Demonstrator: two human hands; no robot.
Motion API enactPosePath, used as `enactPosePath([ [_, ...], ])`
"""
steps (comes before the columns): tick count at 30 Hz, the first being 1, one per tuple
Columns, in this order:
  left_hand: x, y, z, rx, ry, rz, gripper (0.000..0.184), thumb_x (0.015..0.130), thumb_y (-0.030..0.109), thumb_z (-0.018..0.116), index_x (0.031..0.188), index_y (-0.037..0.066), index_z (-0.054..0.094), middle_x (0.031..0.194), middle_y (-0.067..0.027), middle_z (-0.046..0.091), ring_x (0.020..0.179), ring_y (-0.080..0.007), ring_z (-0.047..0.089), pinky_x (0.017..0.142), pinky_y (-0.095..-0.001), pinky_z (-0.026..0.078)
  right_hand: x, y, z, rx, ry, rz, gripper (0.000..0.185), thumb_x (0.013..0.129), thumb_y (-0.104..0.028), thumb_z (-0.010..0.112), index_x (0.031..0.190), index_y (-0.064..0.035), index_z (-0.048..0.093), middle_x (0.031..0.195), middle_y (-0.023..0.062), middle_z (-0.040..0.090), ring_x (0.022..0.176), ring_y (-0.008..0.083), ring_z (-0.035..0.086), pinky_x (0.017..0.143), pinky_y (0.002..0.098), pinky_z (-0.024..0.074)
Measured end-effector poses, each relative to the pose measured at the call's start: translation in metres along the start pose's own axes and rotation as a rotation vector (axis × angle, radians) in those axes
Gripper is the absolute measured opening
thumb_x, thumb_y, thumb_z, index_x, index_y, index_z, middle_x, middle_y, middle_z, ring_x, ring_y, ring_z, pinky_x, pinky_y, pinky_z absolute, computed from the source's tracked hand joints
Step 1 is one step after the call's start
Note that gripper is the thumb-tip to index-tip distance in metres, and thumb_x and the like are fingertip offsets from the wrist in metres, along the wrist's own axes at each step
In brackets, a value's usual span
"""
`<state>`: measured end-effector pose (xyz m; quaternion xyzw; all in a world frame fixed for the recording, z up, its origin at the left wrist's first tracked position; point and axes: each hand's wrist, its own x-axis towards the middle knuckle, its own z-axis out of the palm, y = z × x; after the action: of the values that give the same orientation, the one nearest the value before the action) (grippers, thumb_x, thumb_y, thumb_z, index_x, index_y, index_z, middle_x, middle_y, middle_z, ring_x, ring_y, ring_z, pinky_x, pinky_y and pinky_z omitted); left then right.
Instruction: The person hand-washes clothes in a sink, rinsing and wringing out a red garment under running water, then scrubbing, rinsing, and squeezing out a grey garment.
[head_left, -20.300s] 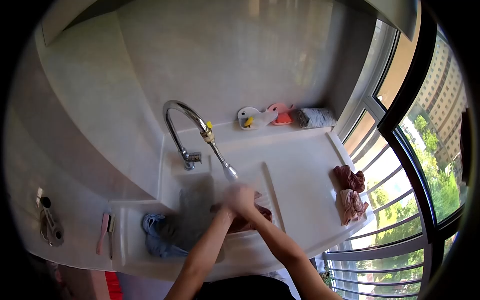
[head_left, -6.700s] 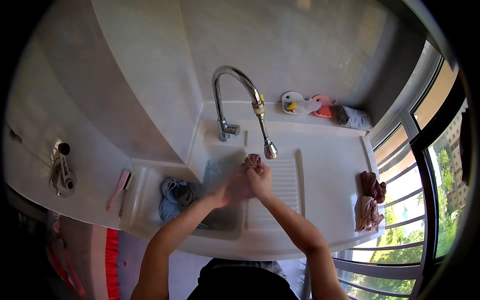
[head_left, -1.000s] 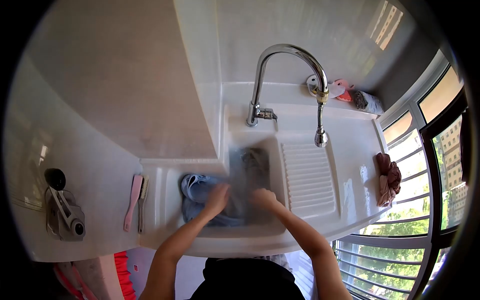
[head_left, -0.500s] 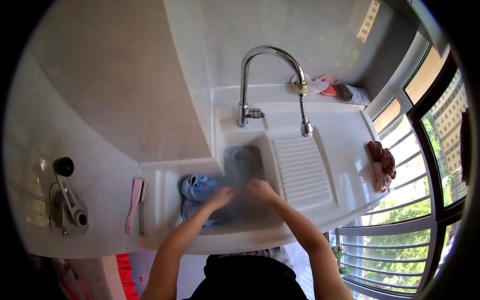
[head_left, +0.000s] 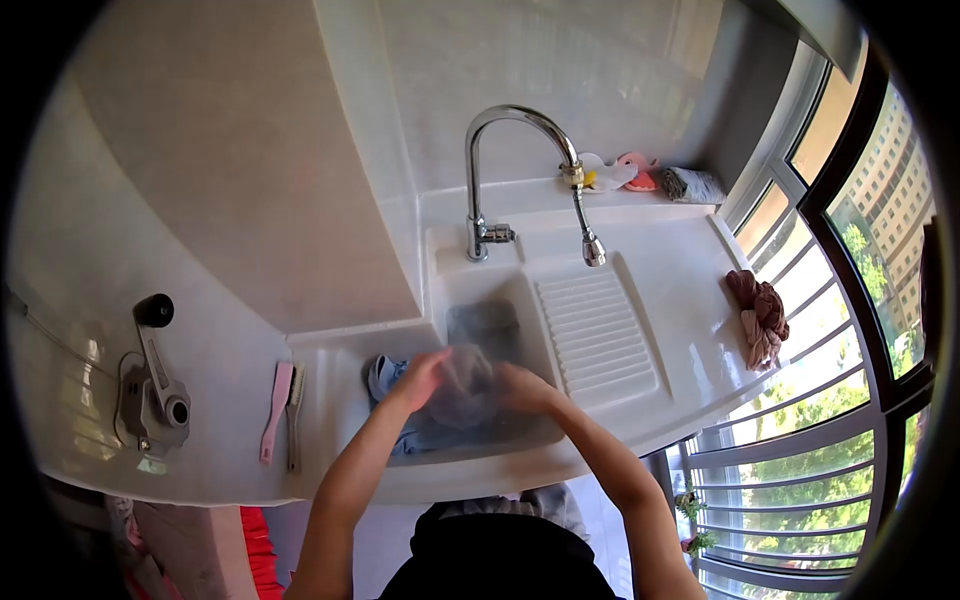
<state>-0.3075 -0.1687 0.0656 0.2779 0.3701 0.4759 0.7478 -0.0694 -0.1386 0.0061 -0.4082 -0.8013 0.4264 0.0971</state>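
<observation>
Near the centre of the frame, low over the sink (head_left: 460, 482), a grey cloth (head_left: 466, 385) is bunched between two bare hands, its outline smeared by motion blur. The left hand (head_left: 426, 379) appears to grasp its left side, fingers curled in against the folds. The right hand (head_left: 526, 388) is at the other side, too blurred to tell whether its fingers clench the fabric or only touch it.

The cloth looks soft and limp, with no stiffness of its own. If it is soaked, as the basin around it suggests, it would probably be heavier than its size implies, rather slippery and inclined to sag, though hardly fragile. A full handful of gathered folds on each side would be a surer hold than a pinch at one edge.

Light-blue fabric (head_left: 384, 376) lies beside the left hand, at the basin's left. The ribbed washboard (head_left: 600, 340) is right of the hands; two twisted bundles, dark red (head_left: 757, 300) and pink (head_left: 762, 347), sit on the tabletop (head_left: 690, 290) at the right of the frame.
</observation>
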Motion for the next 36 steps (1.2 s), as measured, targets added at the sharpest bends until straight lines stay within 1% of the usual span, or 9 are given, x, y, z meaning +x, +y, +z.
enactPosePath([
  [3, -0.005, 0.017, 0.030, -0.105, -0.108, 0.007, 0.033, 0.091, 0.023, 0.055, 0.114, -0.001, 0.059, 0.108, -0.0086, 0.063, 0.100, -0.0185, 0.059, 0.091, -0.0334, 0.045, 0.003, -0.006, 0.003, 0.116, 0.203, -0.101, 0.059, 0.072, -0.026, 0.069, 0.123, -0.0065, 0.047, 0.114, 0.0231, 0.056, 0.107, 0.0411, 0.053, 0.090, 0.0452, 0.0453],
  [8, -0.012, 0.037, 0.051, 0.058, -0.183, 0.207, 0.034, 0.084, 0.008, 0.062, 0.117, 0.002, 0.057, 0.109, -0.0057, 0.062, 0.101, -0.0156, 0.058, 0.091, -0.0306, 0.045, 0.008, -0.032, 0.022, 0.207, 0.466, 0.094, 0.030, 0.082, -0.019, 0.057, 0.108, -0.0054, 0.058, 0.091, 0.0223, 0.063, 0.092, 0.0388, 0.061, 0.080, 0.0430, 0.0477],
  [10, -0.025, 0.057, 0.053, 0.027, -0.155, 0.201, 0.036, 0.079, -0.001, 0.063, 0.115, 0.002, 0.057, 0.106, -0.0053, 0.063, 0.099, -0.0141, 0.058, 0.087, -0.0285, 0.047, 0.004, -0.035, 0.002, 0.489, 0.546, 0.053, 0.021, 0.085, -0.013, 0.048, 0.101, -0.0040, 0.060, 0.075, 0.0157, 0.062, 0.071, 0.0238, 0.061, 0.067, 0.0347, 0.0469],
  [15, -0.026, 0.067, 0.025, 0.304, 0.111, 0.324, 0.027, 0.081, 0.001, 0.060, 0.108, -0.001, 0.058, 0.097, -0.0046, 0.064, 0.093, -0.0125, 0.059, 0.082, -0.0265, 0.048, -0.024, -0.083, -0.070, 0.756, 0.443, 0.103, 0.035, 0.087, -0.012, 0.048, 0.118, 0.0007, 0.057, 0.091, 0.0034, 0.063, 0.084, 0.0115, 0.054, 0.076, 0.0234, 0.0445],
  [20, -0.043, 0.086, 0.047, 0.133, 0.427, 0.161, 0.029, 0.088, 0.023, 0.057, 0.105, 0.001, 0.061, 0.098, -0.0077, 0.062, 0.091, -0.0155, 0.058, 0.081, -0.0283, 0.047, -0.032, -0.108, -0.094, 0.907, 0.379, 0.044, 0.036, 0.084, -0.011, 0.051, 0.115, 0.0058, 0.057, 0.093, 0.0075, 0.063, 0.089, 0.0147, 0.058, 0.078, 0.0261, 0.0470],
  [21, -0.042, 0.094, 0.039, 0.150, 0.149, 0.188, 0.041, 0.087, 0.035, 0.055, 0.111, 0.003, 0.058, 0.105, -0.0089, 0.061, 0.096, -0.0177, 0.058, 0.086, -0.0313, 0.046, -0.032, -0.108, -0.098, 0.995, 0.277, 0.073, 0.027, 0.085, -0.010, 0.051, 0.106, 0.0030, 0.061, 0.092, 0.0065, 0.063, 0.088, 0.0138, 0.057, 0.076, 0.0255, 0.0465],
  [26, -0.008, 0.071, 0.012, 0.074, 0.247, -0.089, 0.054, 0.084, 0.046, 0.054, 0.119, 0.006, 0.055, 0.115, -0.0074, 0.060, 0.104, -0.0191, 0.057, 0.089, -0.0346, 0.045, -0.014, -0.118, -0.091, 1.138, 0.275, 0.348, 0.024, 0.085, -0.012, 0.053, 0.105, -0.0001, 0.060, 0.096, 0.0091, 0.062, 0.090, 0.0171, 0.058, 0.078, 0.0281, 0.0492],
  [32, 0.043, -0.060, -0.067, 0.113, 0.215, -0.331, 0.042, 0.089, 0.033, 0.056, 0.120, 0.005, 0.055, 0.115, -0.0071, 0.061, 0.106, -0.0187, 0.057, 0.090, -0.0332, 0.046, 0.042, 0.005, -0.009, 1.073, 0.228, 0.358, 0.024, 0.083, -0.015, 0.055, 0.103, -0.0009, 0.059, 0.085, 0.0080, 0.059, 0.081, 0.0181, 0.058, 0.073, 0.0309, 0.0475],
  [36, 0.075, -0.106, -0.082, 0.471, 0.317, 0.107, 0.054, 0.081, 0.009, 0.065, 0.129, 0.000, 0.042, 0.123, -0.0138, 0.055, 0.112, -0.0227, 0.053, 0.095, -0.0322, 0.041, 0.079, 0.035, 0.027, 0.441, 0.499, 0.352, 0.039, 0.081, -0.018, 0.056, 0.117, -0.0031, 0.053, 0.095, 0.0203, 0.063, 0.094, 0.0337, 0.061, 0.081, 0.0404, 0.0482],
])
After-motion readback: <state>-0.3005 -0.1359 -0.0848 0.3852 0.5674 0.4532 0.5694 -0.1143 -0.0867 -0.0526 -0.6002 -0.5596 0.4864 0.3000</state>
